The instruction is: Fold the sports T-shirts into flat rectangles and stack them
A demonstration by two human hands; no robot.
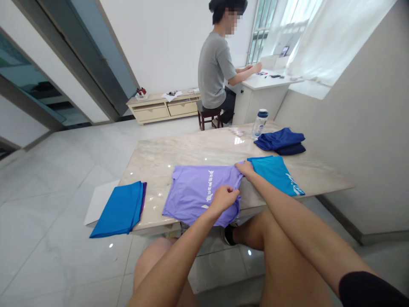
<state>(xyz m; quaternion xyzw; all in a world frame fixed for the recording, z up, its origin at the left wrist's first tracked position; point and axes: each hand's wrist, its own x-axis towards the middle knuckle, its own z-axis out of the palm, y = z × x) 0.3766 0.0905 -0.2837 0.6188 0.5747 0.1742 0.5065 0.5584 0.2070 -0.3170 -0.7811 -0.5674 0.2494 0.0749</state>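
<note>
A purple T-shirt (190, 187) with white lettering lies spread on the marble-patterned table, its lower edge hanging over the near side. My right hand (245, 168) is closed on the shirt's far right corner. My left hand (225, 198) is above the near right part, fingers curled and pinched at the shirt's right edge; the fingertips partly hide what they grip. Just right of my right hand sits a folded turquoise garment (271, 170) with white print. To the left, a folded blue garment (119, 209) with a purple edge beneath it overhangs the table corner.
The table (153, 153) also holds a clear water bottle (260, 123) and a dark blue folded pile (283, 140) at the far right. Beyond it, a person in a grey shirt (214, 68) sits on a stool at a white desk (265, 81). A wall borders the right side.
</note>
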